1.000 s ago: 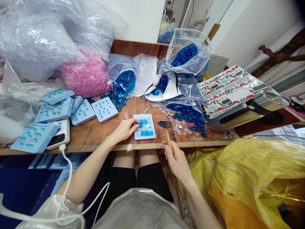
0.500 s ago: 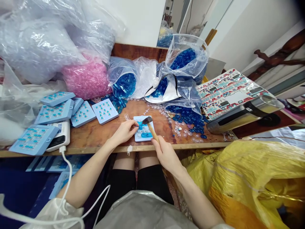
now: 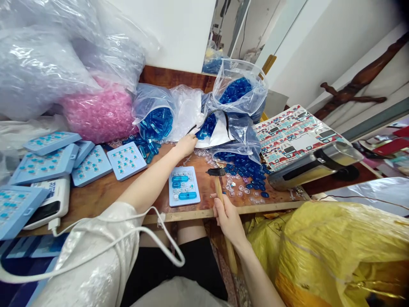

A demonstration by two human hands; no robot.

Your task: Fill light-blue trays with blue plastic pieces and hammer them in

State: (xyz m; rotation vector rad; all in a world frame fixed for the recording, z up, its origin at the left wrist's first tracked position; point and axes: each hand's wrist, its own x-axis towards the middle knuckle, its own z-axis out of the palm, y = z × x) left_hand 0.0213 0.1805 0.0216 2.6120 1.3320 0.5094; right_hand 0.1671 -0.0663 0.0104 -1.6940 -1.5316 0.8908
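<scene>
Workshop, wooden bench (image 3: pixel 206 187), hammer (image 3: pixel 219 187) (wooden-handled), bagged blue parts (image 3: pixel 209 127)

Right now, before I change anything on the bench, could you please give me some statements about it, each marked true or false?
1. The right hand grips the hammer. True.
2. The left hand rests on the tray. False: the left hand is beyond the tray, near the black strap.
3. A white plug sits in the power bank. True.
4. The pink pieces lie beside the yellow sack. False: the pink pieces are far left of the yellow sack.

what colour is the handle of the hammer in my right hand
The hammer handle is yellowish tan, best seen in the head view.
</scene>
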